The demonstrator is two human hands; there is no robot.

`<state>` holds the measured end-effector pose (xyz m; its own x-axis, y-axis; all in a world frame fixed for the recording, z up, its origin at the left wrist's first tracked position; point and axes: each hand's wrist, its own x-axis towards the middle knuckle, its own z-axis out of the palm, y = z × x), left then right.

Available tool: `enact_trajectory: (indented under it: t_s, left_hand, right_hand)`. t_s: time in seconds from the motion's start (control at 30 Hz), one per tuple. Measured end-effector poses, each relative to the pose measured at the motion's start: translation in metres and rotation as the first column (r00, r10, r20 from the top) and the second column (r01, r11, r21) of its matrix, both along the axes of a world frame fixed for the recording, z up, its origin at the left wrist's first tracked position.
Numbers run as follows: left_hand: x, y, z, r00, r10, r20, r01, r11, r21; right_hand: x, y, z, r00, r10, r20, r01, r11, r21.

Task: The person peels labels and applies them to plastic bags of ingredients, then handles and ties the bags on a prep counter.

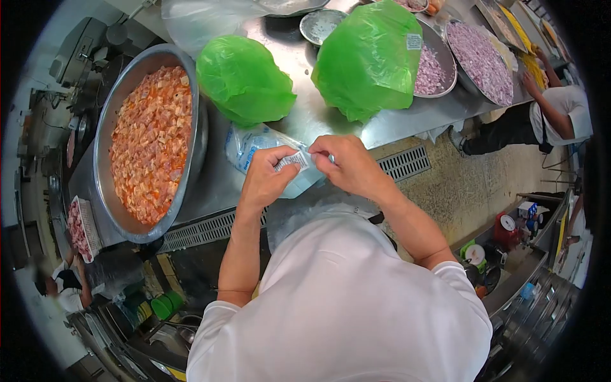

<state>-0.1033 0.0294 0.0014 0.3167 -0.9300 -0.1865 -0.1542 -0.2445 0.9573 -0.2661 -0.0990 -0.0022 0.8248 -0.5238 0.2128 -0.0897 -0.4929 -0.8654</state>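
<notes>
Both my hands are at a clear plastic bag with blue print (251, 145) at the table's near edge. My left hand (270, 175) is closed on the bag, its thumb beside a small white printed label (291, 162). Just to the right, my right hand (347, 164) pinches the bag's edge between thumb and fingers. What the bag holds is hard to make out. Beyond my hands lie two green plastic bags, a smaller one (242, 79) on the left and a larger one (369, 60) with a white sticker on the right.
A big metal basin (197, 121) of diced, orange-sauced meat stands at left on the steel table (296, 121). Bowls of chopped onion (480, 60) are at the far right. A person in white (566, 114) works there; another (70, 286) is at lower left, near a white basket (90, 229).
</notes>
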Motion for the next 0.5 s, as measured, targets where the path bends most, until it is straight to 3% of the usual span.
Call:
enact_trajectory:
  t_s: [0.07, 0.17, 0.27, 0.33, 0.37, 0.5]
  left_hand:
    - [0.01, 0.007, 0.002, 0.999, 0.038, 0.015, -0.038, 0.999, -0.019]
    - [0.035, 0.022, -0.002, 0.987, 0.126, 0.096, -0.122, 0.991, -0.045]
    - [0.05, 0.024, -0.002, 0.935, 0.319, 0.157, -0.296, 0.943, -0.155]
    - [0.052, 0.022, 0.025, 0.894, 0.407, 0.185, -0.376, 0.909, -0.182]
    - [0.056, 0.019, 0.03, 0.859, 0.436, 0.266, -0.397, 0.898, -0.19]
    - [0.06, -0.006, 0.04, 0.758, 0.576, 0.306, -0.425, 0.792, -0.439]
  right_hand:
    - [0.005, -0.008, 0.01, 1.0, 0.008, -0.027, -0.006, 0.998, 0.059]
    - [0.023, -0.021, 0.027, 0.996, -0.077, 0.036, 0.077, 0.997, 0.005]
    - [0.058, -0.035, 0.047, 0.944, -0.237, 0.231, 0.265, 0.959, -0.1]
    - [0.094, -0.052, 0.049, 0.863, -0.259, 0.433, 0.388, 0.889, -0.242]
    - [0.114, -0.063, 0.048, 0.84, -0.284, 0.463, 0.442, 0.853, -0.278]
    - [0.167, -0.091, 0.052, 0.738, -0.272, 0.617, 0.593, 0.697, -0.402]
